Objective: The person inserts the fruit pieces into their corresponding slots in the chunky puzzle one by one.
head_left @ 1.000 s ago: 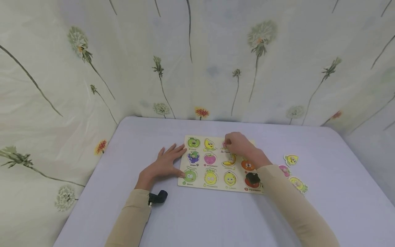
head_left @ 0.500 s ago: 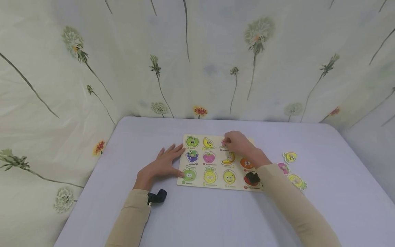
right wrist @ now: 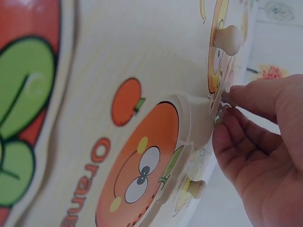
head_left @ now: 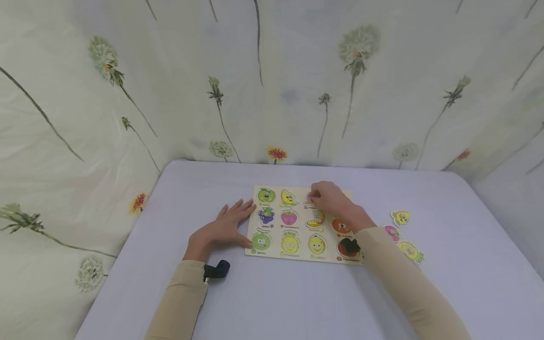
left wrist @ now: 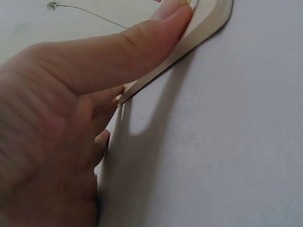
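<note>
A pale wooden fruit puzzle board (head_left: pixel 276 236) lies on the table. My left hand (head_left: pixel 223 229) rests against its left side with fingers spread; in the left wrist view the thumb (left wrist: pixel 142 49) lies over the board's edge. At the board's back row, my right hand (head_left: pixel 333 200) pinches a small knob (right wrist: pixel 226 98) on a pink fruit puzzle piece (head_left: pixel 308 199). Those fingers cover most of that piece. Near them is a banana piece (head_left: pixel 315 220) with its own knob (right wrist: pixel 229 40). The orange picture (right wrist: pixel 142 165) sits closer to the right wrist.
Right of the board lie three loose pieces: a yellow fruit (head_left: pixel 401 217), a pink one (head_left: pixel 392 233) and a pineapple (head_left: pixel 410 251). The white-covered table (head_left: pixel 280 302) meets a flower-printed cloth (head_left: pixel 293 127) at the back. The right sleeve (head_left: pixel 403 278) crosses the board's right side.
My left thumb has shifted slightly toward the board's front left corner. The right hand keeps its pinch at the same spot.
</note>
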